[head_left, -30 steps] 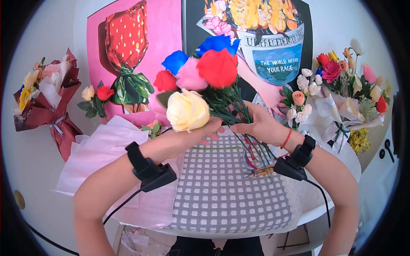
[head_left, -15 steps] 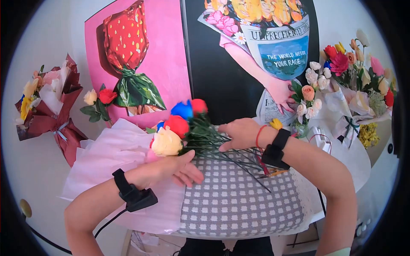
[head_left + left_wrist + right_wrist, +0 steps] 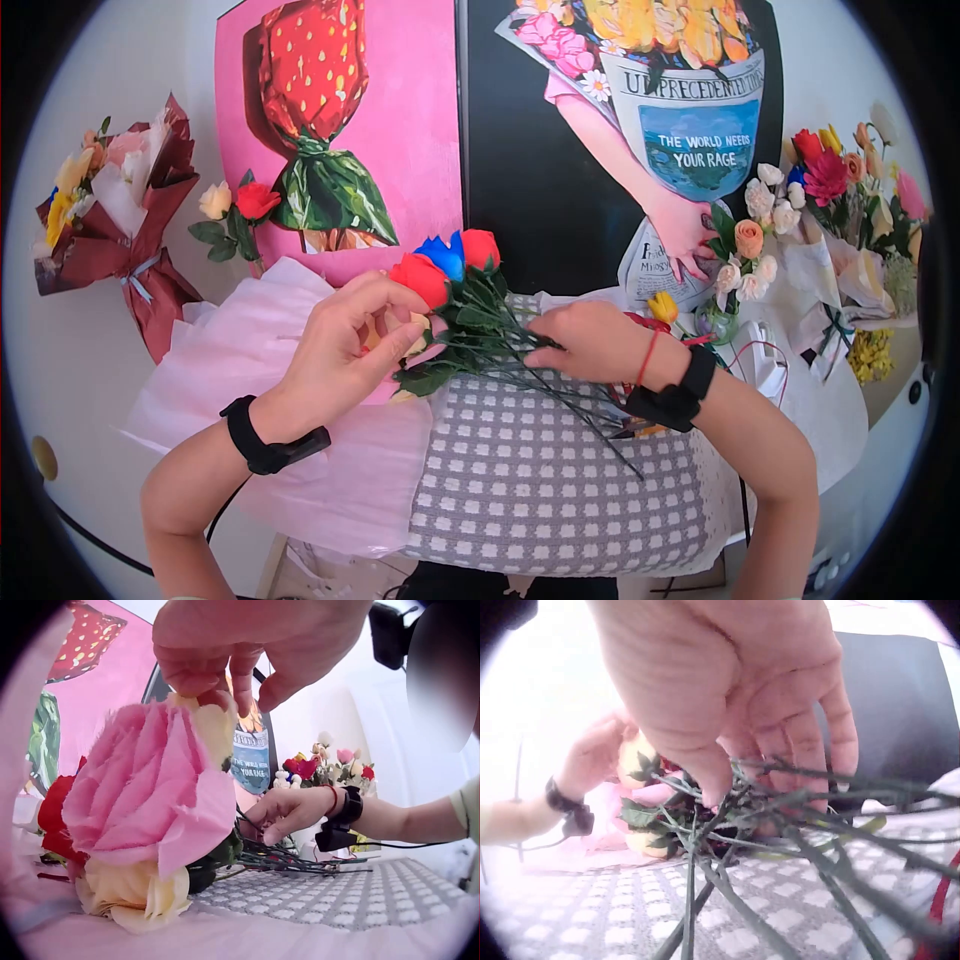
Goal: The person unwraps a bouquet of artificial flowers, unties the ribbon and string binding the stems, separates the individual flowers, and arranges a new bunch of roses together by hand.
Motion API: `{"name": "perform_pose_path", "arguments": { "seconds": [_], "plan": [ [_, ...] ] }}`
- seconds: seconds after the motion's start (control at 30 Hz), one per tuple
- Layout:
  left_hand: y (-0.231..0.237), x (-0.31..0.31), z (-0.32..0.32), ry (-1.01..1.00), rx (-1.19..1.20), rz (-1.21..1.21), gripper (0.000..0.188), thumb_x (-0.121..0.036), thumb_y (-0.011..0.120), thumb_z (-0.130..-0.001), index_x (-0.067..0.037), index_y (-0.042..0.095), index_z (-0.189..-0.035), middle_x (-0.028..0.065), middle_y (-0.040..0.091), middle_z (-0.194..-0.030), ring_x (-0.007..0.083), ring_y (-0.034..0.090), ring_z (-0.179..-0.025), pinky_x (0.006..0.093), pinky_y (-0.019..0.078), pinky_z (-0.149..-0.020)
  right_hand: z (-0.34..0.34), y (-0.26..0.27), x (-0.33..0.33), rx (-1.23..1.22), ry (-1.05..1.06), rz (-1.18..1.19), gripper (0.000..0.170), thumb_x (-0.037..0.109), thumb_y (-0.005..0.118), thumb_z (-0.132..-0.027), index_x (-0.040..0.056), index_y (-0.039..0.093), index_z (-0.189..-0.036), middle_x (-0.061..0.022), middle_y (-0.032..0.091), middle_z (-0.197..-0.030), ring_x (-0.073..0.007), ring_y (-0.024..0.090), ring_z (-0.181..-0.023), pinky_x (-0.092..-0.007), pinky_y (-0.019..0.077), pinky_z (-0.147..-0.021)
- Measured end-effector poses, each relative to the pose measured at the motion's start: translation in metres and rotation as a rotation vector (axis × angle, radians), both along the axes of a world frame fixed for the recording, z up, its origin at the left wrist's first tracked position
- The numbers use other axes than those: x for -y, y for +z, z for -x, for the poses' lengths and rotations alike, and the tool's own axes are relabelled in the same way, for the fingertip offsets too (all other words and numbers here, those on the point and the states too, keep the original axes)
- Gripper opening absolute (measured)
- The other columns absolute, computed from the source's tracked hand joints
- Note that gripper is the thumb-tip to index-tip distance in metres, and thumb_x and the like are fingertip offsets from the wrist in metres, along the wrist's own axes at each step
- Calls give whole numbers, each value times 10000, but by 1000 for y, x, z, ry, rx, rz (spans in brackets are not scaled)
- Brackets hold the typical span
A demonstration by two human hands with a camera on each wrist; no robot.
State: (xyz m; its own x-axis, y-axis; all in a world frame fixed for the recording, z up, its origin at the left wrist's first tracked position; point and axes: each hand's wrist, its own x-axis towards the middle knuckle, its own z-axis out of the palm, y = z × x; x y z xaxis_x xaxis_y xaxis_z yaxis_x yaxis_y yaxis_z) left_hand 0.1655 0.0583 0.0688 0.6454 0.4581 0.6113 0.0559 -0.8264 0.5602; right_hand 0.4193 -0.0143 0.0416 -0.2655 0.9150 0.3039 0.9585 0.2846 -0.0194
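Note:
Roses on long green stems (image 3: 570, 396) lie in a bunch over the tabletop, heads toward the left. A red rose (image 3: 420, 279) and a blue rose (image 3: 443, 257) show at the top of the bunch. My left hand (image 3: 338, 335) curls its fingers over a cream rose (image 3: 216, 729), which sits behind a large pink rose (image 3: 150, 787) in the left wrist view. Below the pink one is another cream rose (image 3: 139, 892). My right hand (image 3: 592, 345) grips the stems just below the leaves, thumb on the near side and fingers behind.
Pale pink wrapping paper (image 3: 300, 480) covers the left of the table beside a grey checked cloth (image 3: 560, 490). A wrapped bouquet (image 3: 140, 240) stands at the left, another bouquet (image 3: 860, 240) at the right. A small glass vase (image 3: 716, 322) and a white power strip (image 3: 765, 360) are behind the right hand.
The bunch came down from mid-air onto the table, heads to the left. My left hand, spread below the heads half a second ago, has risen onto a cream rose. The right hand stays on the stems.

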Motion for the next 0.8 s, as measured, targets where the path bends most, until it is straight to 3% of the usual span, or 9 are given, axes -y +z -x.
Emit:
{"name": "perform_pose_path", "arguments": {
  "seconds": [0.03,0.1,0.23,0.37,0.5,0.6,0.7,0.73,0.8],
  "plan": [
    [-1,0,-2,9,5,5,87,-91,600,-802,-42,573,-870,19,506,-762,122,511,-624,245,402,-559,3,5,6,66,42,44,249,297,614,-768,51,608,-807,-131,612,-710,-315,604,-709,-419,470,-636],
    [-1,-3,-7,121,-39,-472,121,-116,629,-757,-39,563,-823,61,528,-786,213,527,-701,305,420,-617,0,8,9,85,21,78,276,297,635,-754,44,606,-858,-126,620,-731,-310,605,-707,-405,474,-641],
    [12,-8,-38,198,-133,-498,153,-92,620,-732,-30,573,-864,104,542,-856,279,518,-824,340,407,-708,-18,11,7,-68,43,-31,235,229,644,-739,76,616,-916,-109,630,-751,-281,613,-717,-377,475,-638],
    [14,22,-87,-72,117,-581,134,-131,614,-749,-45,555,-833,81,548,-861,266,513,-860,358,390,-752,-25,20,17,-91,-70,37,170,184,632,-729,74,629,-859,-97,630,-742,-272,612,-722,-372,475,-628],
    [3,57,-111,-349,52,-424,133,-146,614,-757,-53,546,-824,72,544,-857,269,512,-841,367,395,-716,-41,24,21,60,148,-250,204,177,631,-679,59,628,-845,-100,632,-749,-288,611,-723,-373,472,-627],
    [-18,59,-118,-420,43,-292,115,-138,601,-772,-46,546,-814,73,548,-826,260,533,-795,350,417,-687,-26,38,27,-231,-19,17,206,184,584,-681,61,633,-839,-103,637,-762,-284,617,-750,-357,475,-629],
    [-34,59,-122,-446,62,-187,102,-129,590,-786,-35,555,-805,70,560,-758,224,559,-723,327,438,-629,-26,21,19,-194,82,49,179,177,586,-676,57,625,-803,-113,631,-746,-284,614,-744,-356,472,-622],
    [-40,59,-124,-434,45,-107,109,-133,589,-791,-31,555,-803,70,562,-737,206,558,-685,316,435,-597,-19,17,17,-45,100,85,139,145,587,-665,51,607,-765,-140,612,-712,-306,603,-710,-368,473,-609],
    [-44,59,-123,-419,29,-32,117,-138,588,-797,-26,555,-800,69,563,-716,187,556,-647,304,432,-565,-19,11,12,-20,54,66,124,138,578,-671,45,598,-749,-153,598,-689,-317,595,-686,-376,471,-598]
  ]
}}
